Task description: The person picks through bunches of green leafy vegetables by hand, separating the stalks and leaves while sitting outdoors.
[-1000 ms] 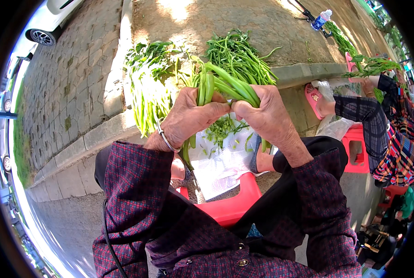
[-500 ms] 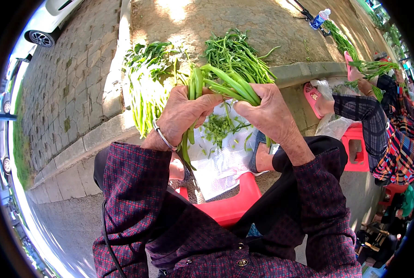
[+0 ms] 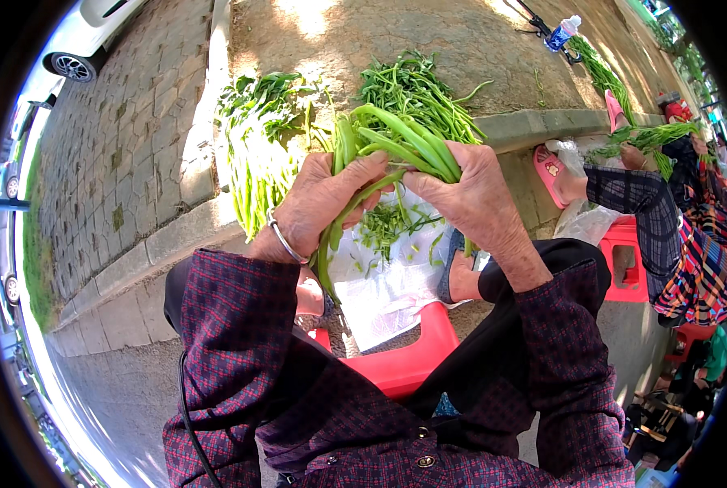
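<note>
Before my chest, my left hand (image 3: 318, 199) is closed round several long green stems (image 3: 344, 146), whose lower ends hang below the palm. My right hand (image 3: 477, 191) grips another bunch of thick green stems (image 3: 412, 138) that fans out toward the left. A single stem spans the gap between the thumbs, which lie close together. Underneath, small cut green pieces (image 3: 384, 228) lie scattered on a white plastic sheet (image 3: 371, 301) between my feet. Two heaps of leafy greens lie beyond my hands: the left heap (image 3: 253, 154) and the right heap (image 3: 416, 89).
A red plastic stool (image 3: 408, 358) is under my legs. To the right sits another person with a pink sandal (image 3: 549, 172), a hand on greens (image 3: 652, 140), by a red stool (image 3: 621, 252). A stone kerb (image 3: 160, 244) runs ahead; a bottle (image 3: 563, 32) stands far right.
The stems in my hands have shifted; one now bridges from the left hand to the right thumb. At the right, the other person's hand and greens have moved slightly.
</note>
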`<state>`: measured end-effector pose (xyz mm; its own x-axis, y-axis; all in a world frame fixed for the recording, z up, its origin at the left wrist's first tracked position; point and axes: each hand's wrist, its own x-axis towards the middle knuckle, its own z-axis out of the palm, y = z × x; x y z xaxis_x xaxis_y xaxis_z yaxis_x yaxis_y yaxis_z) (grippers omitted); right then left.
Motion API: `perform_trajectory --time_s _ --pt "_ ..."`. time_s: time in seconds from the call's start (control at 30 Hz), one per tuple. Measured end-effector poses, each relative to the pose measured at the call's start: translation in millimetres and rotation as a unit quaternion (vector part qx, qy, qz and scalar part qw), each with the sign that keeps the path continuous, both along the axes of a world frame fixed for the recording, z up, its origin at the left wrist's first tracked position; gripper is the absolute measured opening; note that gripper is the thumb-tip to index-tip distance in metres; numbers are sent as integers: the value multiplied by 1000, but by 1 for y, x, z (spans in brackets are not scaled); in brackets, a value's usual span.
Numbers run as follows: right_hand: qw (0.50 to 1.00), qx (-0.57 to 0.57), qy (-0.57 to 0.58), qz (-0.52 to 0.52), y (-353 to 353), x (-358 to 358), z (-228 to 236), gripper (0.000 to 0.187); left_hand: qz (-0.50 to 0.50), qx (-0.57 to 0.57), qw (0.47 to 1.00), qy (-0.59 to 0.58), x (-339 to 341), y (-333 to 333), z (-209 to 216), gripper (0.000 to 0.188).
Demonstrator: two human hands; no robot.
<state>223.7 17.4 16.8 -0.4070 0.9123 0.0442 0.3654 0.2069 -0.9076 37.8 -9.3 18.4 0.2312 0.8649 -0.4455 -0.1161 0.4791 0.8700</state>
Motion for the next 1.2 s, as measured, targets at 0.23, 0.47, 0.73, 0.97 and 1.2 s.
perform_trajectory --time_s 0.23,0.47,0.73,0.97,1.2 --pt "1000 0 -17 6 2 4 -2 19 -41 70 993 85 -5 2 -7 12" --pt "998 -10 -33 59 3 6 -11 21 -53 82 989 112 -2 0 0 4" --pt "982 -138 -44 118 0 6 -6 20 -101 155 980 75 -6 -2 -21 5" --pt "975 -184 -1 124 -5 5 -8 20 -120 136 980 81 -4 -4 -20 6" --pt "993 -86 46 67 -5 3 -12 19 -50 103 993 37 4 -7 -7 7"
